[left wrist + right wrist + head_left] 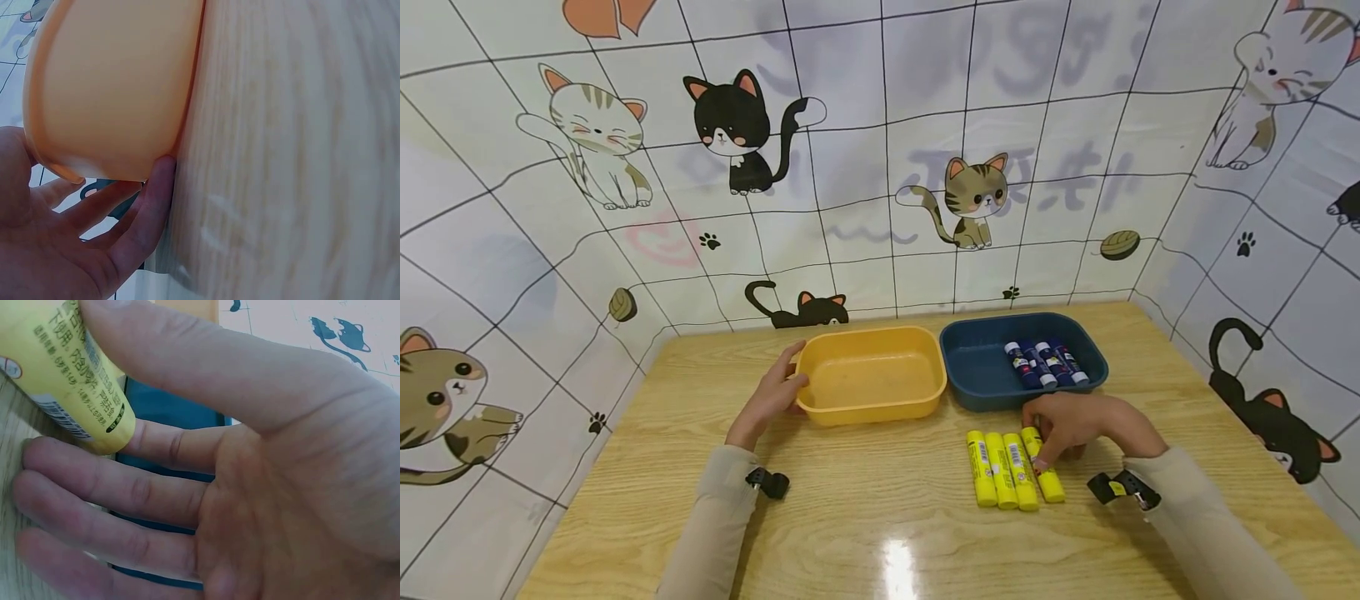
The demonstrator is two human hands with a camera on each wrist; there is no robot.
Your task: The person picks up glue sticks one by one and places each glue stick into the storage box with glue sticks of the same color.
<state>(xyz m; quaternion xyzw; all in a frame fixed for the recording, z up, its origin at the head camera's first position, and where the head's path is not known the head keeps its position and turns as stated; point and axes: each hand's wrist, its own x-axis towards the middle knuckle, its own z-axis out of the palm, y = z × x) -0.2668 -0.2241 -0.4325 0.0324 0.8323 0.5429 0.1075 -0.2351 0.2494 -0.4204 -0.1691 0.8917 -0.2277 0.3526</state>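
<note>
A yellow plastic bin stands on the table with nothing inside. My left hand holds its left end, thumb at the rim; in the left wrist view the fingers lie against the bin's outer end wall. My right hand pinches a yellow glue stick between thumb and forefinger. Close up in the right wrist view, that stick shows printed text and a barcode, while the other fingers extend below it. Left of it, 3 more yellow glue sticks lie side by side on the table.
A dark blue bin adjoins the yellow one on the right and contains several dark blue glue sticks with white ends. Behind the wooden table hangs a white sheet printed with cats and grid lines.
</note>
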